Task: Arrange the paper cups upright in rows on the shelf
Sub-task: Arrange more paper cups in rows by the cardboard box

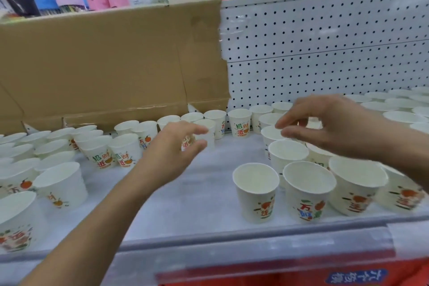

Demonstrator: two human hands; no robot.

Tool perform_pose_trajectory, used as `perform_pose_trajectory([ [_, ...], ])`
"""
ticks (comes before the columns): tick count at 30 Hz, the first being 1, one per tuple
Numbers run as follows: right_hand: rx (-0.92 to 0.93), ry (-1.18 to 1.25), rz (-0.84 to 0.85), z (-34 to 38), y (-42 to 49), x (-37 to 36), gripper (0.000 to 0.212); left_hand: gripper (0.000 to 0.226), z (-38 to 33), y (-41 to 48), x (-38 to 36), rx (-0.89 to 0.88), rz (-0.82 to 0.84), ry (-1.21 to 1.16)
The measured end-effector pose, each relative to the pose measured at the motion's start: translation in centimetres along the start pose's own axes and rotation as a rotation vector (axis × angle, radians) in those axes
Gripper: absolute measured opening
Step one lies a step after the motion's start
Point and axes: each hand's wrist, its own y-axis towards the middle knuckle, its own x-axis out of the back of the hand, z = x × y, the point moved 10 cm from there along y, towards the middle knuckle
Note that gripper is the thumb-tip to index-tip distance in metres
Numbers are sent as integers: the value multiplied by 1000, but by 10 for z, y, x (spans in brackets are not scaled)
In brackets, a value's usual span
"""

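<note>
Left grip (pixel 171 153) curled round a paper cup (pixel 211 133); right grip (pixel 336 123) slack, empty.

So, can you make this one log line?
left hand: at a cup, grip unclear | right hand: open over cups | cups: upright on shelf

White pegboard wall (pixel 325 42) and brown cardboard (pixel 104 65) back the shelf (pixel 197 193).

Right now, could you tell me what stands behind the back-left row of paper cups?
A flattened cardboard box stands behind those paper cups; the pegboard back panel shows only to its right, and whatever the cardboard covers is hidden.
</note>
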Motion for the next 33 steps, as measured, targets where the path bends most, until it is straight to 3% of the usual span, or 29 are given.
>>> perform_pose_trajectory([
  [4, 11, -162, 104, -9, 59, -23, 12, 37, 30, 50, -20, 77, 73, 116],
  [8, 54, -333, 228, -28, 121, -64, 19, 45, 34, 82, -57, 60, 174, 299],
  [12, 121, -441, 352, -47, 158, -103, 31, 32, 48, 87, -70, 50, 237, 463],
  [17, 145, -405, 431, -60, 176, -135, 16, 29, 64, 70, -51, 66, 346, 429],
  [19, 148, -378, 438, -62, 181, -140, 12, 41, 55, 78, -39, 58, 263, 239],
  [21, 142, -338, 445, -63, 183, -145, 13, 37, 40, 100, -33, 27, 146, 108],
  [28, 55, -234, 409, -69, 196, -156, 11, 22, 48, 167, -102, -7, 277, 571],
  [33, -31, -203, 420, -85, 196, -156, 10, 21, 67, 166, -95, -46, 319, 552],
])
